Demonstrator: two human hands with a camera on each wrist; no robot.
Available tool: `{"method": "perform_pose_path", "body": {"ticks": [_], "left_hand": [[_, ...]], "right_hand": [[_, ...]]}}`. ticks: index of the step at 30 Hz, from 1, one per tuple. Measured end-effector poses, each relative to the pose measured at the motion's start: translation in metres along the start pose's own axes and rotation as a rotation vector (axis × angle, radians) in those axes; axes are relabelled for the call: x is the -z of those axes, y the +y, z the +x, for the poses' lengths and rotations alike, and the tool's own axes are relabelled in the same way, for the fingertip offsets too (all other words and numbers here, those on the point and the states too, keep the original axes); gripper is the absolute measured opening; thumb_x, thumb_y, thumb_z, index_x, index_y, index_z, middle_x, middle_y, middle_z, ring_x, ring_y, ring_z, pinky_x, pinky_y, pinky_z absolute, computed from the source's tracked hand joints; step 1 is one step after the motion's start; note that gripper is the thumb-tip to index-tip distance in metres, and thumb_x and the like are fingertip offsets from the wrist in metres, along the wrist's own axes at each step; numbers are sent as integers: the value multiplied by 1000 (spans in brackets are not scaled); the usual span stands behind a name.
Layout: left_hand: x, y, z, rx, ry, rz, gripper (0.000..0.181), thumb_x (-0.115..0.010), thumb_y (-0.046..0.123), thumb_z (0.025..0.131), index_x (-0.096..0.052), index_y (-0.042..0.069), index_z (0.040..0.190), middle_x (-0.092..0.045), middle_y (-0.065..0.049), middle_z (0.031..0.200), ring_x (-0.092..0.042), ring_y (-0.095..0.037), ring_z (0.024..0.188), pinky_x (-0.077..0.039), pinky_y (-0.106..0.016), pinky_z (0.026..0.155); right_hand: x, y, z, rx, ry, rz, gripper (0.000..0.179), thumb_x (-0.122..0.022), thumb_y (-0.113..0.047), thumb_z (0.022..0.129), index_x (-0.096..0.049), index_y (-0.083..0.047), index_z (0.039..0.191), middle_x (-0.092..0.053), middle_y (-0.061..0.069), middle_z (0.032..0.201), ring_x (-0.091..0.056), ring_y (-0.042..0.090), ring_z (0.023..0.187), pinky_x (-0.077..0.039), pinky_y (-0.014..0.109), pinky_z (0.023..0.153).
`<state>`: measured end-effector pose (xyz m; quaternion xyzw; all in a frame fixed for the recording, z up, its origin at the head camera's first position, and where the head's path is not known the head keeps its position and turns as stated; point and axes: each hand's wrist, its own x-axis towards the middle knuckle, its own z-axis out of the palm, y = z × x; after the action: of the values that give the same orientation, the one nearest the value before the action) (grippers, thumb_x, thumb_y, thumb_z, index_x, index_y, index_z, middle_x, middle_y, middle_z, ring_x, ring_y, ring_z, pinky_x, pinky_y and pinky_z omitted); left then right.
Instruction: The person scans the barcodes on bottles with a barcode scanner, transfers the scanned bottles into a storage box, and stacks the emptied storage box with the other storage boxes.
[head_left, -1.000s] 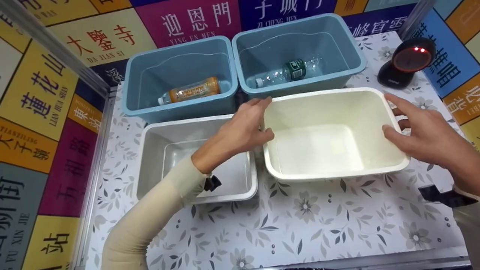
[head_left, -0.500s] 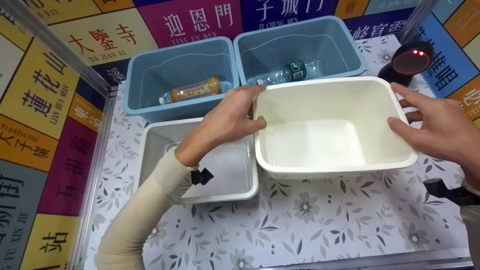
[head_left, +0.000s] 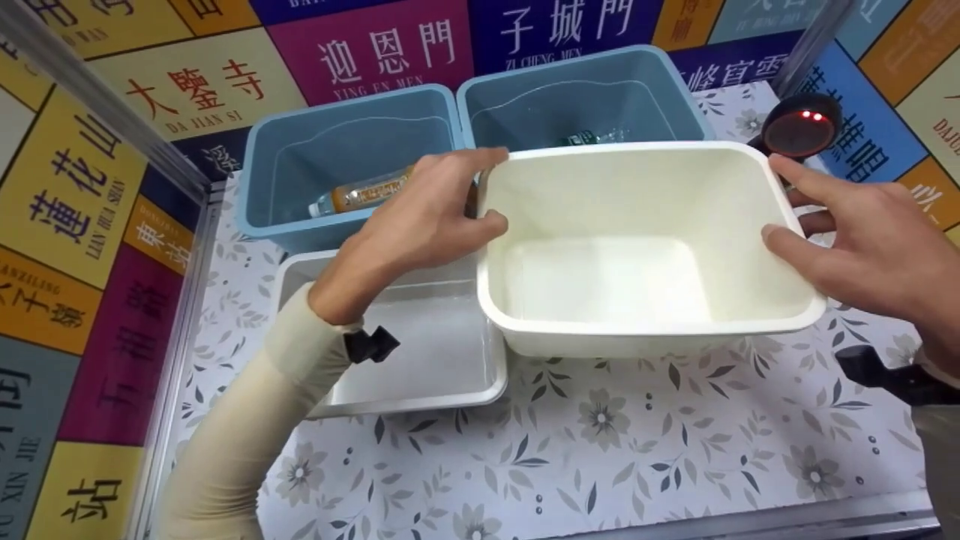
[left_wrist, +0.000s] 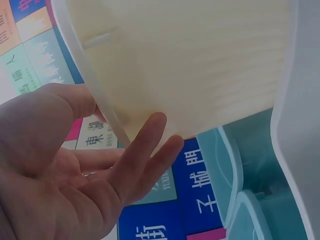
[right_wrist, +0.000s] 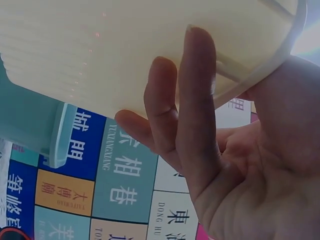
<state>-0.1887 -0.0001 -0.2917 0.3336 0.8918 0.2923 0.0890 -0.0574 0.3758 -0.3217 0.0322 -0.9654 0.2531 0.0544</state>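
Note:
A cream plastic bin (head_left: 607, 277) is held off the table between both hands, its mouth facing the head camera and nothing visible inside. At its left end, my left hand (head_left: 420, 217) grips the rim, thumb inside and fingers outside. My right hand (head_left: 862, 240) grips the right end the same way. In the left wrist view, fingertips (left_wrist: 157, 122) press against the bin's outer wall (left_wrist: 195, 60). Fingers (right_wrist: 197, 75) also support the outer wall in the right wrist view. A white bin (head_left: 420, 352) stands at left, its right side partly covered by the raised bin.
Two blue bins stand behind: the left one (head_left: 251, 180) holds an orange-labelled bottle (head_left: 367, 193), the right one (head_left: 660, 60) a clear green-labelled bottle (head_left: 592, 138), partly hidden. A black scanner (head_left: 802, 127) with red lights stands at right on the flower-patterned tabletop (head_left: 600, 450).
Both hands have raised the cream bin and shifted it left, so it now overlaps the white bin's right edge and hides more of the right blue bin. The head view has shifted slightly.

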Motion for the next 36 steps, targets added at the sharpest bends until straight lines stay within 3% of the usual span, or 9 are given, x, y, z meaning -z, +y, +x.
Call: {"method": "perform_pose_path", "body": {"ticks": [5, 10, 23, 30, 36], "left_hand": [[3, -5, -2, 6, 7, -44, 65, -62, 17, 87, -46, 11, 150, -67, 0, 127, -68, -11, 88, -55, -24, 72], [7, -1, -2, -6, 34, -66, 65, -61, 17, 88, -45, 11, 151, -60, 0, 141, -72, -11, 103, -58, -24, 79], [33, 1, -16, 55, 35, -38, 64, -59, 14, 88, -46, 15, 150, -62, -1, 139, -71, -17, 110, -59, -27, 81], [49, -11, -32, 91, 52, -77, 66, -58, 10, 88, -44, 15, 152, -59, -4, 144, -68, -23, 116, -59, -26, 80], [54, -29, -45, 124, 91, -82, 65, -58, 8, 88, -45, 14, 151, -58, -6, 145, -69, -28, 114, -59, -25, 72]], "right_hand": [[5, -7, 1, 45, 10, -8, 72, -61, -16, 97, -25, -11, 159, -53, 34, 140, -63, 61, 100, -52, 52, 63], [11, -12, 2, 27, 19, -27, 73, -60, -17, 97, -23, -14, 160, -53, 36, 138, -62, 61, 102, -52, 51, 64], [13, -37, 6, 59, -6, 4, 68, -60, -21, 98, -31, -22, 159, -60, 29, 135, -68, 54, 99, -57, 45, 60], [8, -59, 18, 122, 4, 61, 61, -61, -21, 97, -41, -29, 154, -67, 20, 130, -73, 42, 96, -55, 19, 56], [-8, -77, 31, 183, -17, 130, 58, -57, -19, 98, -42, -26, 153, -67, 19, 130, -75, 38, 95, -55, 21, 53]]}}
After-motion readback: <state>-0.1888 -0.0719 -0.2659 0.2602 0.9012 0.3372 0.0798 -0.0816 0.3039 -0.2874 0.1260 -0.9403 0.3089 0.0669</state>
